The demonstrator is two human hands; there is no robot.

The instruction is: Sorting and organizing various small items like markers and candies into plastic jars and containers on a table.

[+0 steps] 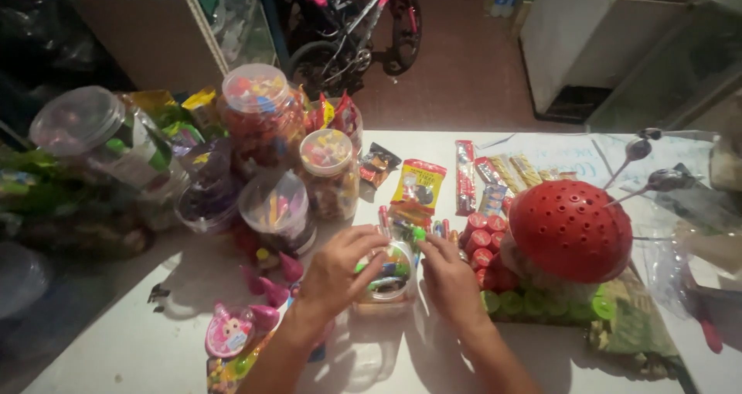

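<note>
Head view: both hands (394,274) grip clear candy jar (393,279)

red holed dome (568,228), white table (131,340), pink hearts (229,330)

Single head-worn view, looking steeply down and forward from above a white table (131,340), close enough for both hands to fill the lower centre. Faces outward across the tabletop toward a reddish floor (456,77) and a parked bicycle (363,23) at the top edge. Wide lens, edges curving; no second view to overlap
</note>
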